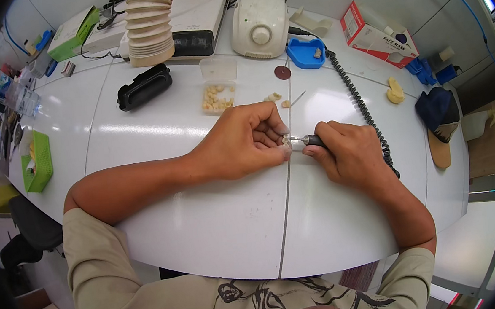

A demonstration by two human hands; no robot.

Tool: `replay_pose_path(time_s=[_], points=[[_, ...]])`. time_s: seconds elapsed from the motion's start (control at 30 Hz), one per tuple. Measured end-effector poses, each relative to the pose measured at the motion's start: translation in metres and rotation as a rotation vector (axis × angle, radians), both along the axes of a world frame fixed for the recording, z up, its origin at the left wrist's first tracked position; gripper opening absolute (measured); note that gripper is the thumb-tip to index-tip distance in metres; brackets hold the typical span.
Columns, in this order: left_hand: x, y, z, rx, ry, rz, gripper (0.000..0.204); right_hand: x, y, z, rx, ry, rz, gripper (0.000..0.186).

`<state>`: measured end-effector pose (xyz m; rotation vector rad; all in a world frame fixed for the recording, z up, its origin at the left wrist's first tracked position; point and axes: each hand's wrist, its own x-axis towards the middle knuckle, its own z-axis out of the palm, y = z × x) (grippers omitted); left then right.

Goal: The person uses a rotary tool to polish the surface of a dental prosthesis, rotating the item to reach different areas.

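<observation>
My left hand is curled, pinching a small cream-coloured piece between thumb and fingertips. My right hand grips a dark rotary handpiece, whose thin metal bit reaches the small piece at my left fingertips. A black coiled cord runs over the table on the right to a white control box. Beyond my hands are an open clear box of small cream pieces, a few loose cream bits, a thin metal pin and a brown disc.
A hose, black case and blue tray stand at the back of the white table. A green basket is left. A mask box, yellowish lump and dark cap are right.
</observation>
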<state>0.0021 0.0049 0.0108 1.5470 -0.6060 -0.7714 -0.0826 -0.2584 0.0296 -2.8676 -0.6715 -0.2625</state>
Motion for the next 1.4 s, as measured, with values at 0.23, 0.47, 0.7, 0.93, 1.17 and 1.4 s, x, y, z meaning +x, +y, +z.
replay_pose_path(time_s=[0.23, 0.47, 0.7, 0.93, 1.17, 1.4], points=[[0.0006, 0.0, 0.0011, -0.002, 0.007, 0.007, 0.031, 0.0, 0.0015, 0.0011, -0.002, 0.003, 0.005, 0.04], [0.0025, -0.0009, -0.0023, -0.023, 0.039, 0.008, 0.03, 0.001, 0.0009, 0.0005, -0.014, 0.014, -0.005, 0.039], [0.0009, 0.0005, -0.0004, -0.01, 0.014, 0.009, 0.031, -0.0001, 0.0012, 0.0033, -0.013, 0.025, -0.004, 0.04], [-0.0003, -0.0003, 0.0018, 0.016, -0.061, -0.003, 0.029, 0.0008, 0.0024, 0.002, 0.004, 0.014, -0.004, 0.04], [-0.0013, 0.0013, 0.0004, 0.022, -0.029, 0.002, 0.029, 0.001, 0.0024, 0.002, 0.006, 0.032, 0.0, 0.04], [-0.0008, 0.0008, -0.0044, -0.014, -0.014, -0.005, 0.03, 0.0007, 0.0011, 0.0019, 0.0, 0.04, 0.0, 0.039]])
